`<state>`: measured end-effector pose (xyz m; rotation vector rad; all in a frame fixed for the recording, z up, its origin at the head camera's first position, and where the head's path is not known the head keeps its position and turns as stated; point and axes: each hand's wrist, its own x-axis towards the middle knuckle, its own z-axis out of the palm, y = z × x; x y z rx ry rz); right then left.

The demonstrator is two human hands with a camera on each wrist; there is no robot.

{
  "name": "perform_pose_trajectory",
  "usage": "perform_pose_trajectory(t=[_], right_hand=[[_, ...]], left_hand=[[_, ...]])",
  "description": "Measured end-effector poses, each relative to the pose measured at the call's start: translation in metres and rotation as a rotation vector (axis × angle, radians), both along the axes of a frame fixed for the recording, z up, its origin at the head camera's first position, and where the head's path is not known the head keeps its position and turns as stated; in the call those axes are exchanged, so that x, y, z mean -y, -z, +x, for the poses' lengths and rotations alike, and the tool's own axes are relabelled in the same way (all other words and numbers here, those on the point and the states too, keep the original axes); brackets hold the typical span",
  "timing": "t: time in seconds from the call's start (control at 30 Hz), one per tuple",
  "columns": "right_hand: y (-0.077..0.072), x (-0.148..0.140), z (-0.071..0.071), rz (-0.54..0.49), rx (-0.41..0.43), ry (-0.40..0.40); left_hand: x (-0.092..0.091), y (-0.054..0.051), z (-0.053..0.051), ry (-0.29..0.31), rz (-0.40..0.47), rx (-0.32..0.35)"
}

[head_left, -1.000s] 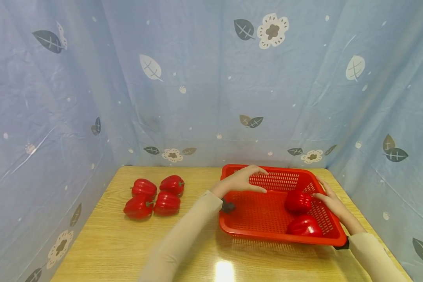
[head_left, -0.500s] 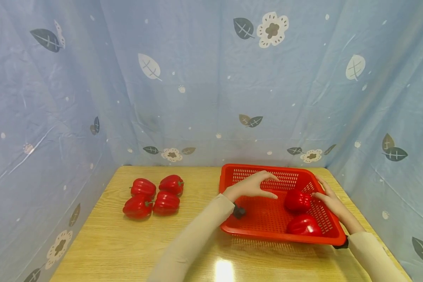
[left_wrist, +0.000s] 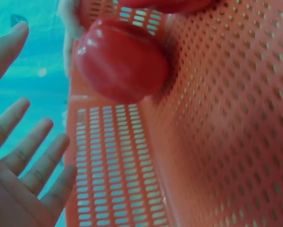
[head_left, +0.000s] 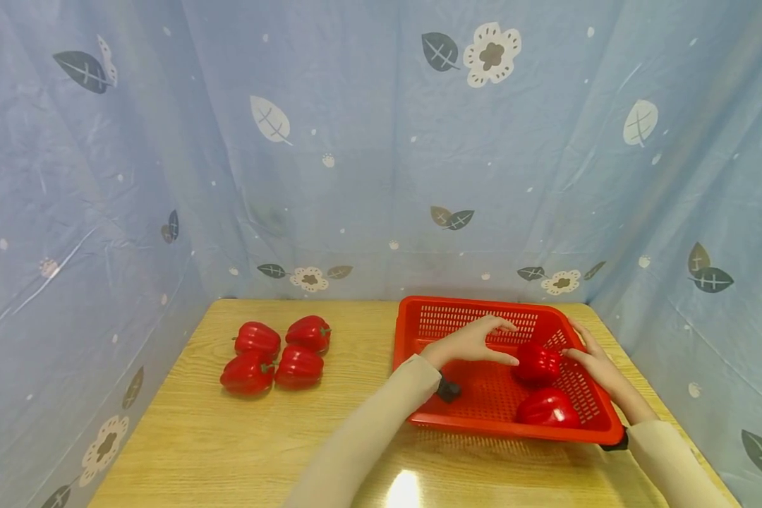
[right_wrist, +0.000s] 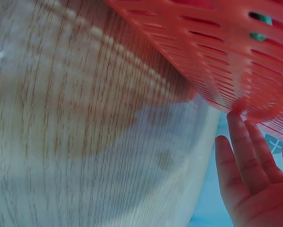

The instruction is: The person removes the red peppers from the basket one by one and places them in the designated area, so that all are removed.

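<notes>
My left hand [head_left: 470,342] is held over the inside of the red plastic basket [head_left: 482,426], thumb and fingers apart with nothing between them. Its fingertips point at a red bell pepper [head_left: 537,363] by the basket's right wall; in the left wrist view a gap separates the hand from this pepper [left_wrist: 120,61]. A second red bell pepper [head_left: 549,408] lies nearer the front right corner. My right hand [head_left: 597,361] grips the basket's right rim, thumb inside and fingers outside. In the right wrist view, those fingers [right_wrist: 248,151] touch the slotted outer wall.
Several more red bell peppers [head_left: 248,372] lie grouped on the left of the wooden table [head_left: 228,451]. A blue patterned curtain [head_left: 355,176] surrounds the table at the back and sides. The basket stands near the table's right edge.
My left hand has moved right and slightly down, from the basket's left side toward the peppers inside. The right hand, basket and peppers have stayed in place.
</notes>
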<state>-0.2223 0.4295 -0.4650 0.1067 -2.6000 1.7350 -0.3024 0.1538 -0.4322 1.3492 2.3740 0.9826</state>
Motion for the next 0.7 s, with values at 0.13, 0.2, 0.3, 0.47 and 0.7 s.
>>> perform_pose_trajectory(t=[0.13, 0.2, 0.3, 0.47, 0.7], right_hand=[[0.001, 0.000, 0.000, 0.004, -0.014, 0.000], [0.001, 0.000, 0.000, 0.004, -0.016, 0.000], [0.001, 0.000, 0.000, 0.002, -0.015, 0.001], [0.001, 0.001, 0.000, -0.006, -0.002, 0.004], [-0.001, 0.001, 0.000, -0.015, 0.007, -0.003]], left_hand=[[-0.010, 0.005, 0.003, -0.026, -0.032, -0.002], [-0.015, 0.006, 0.005, -0.036, -0.041, 0.001], [-0.022, 0.008, 0.008, -0.043, -0.045, 0.010], [-0.035, 0.013, 0.011, -0.032, -0.031, 0.024], [-0.046, 0.020, 0.011, -0.051, -0.027, 0.037]])
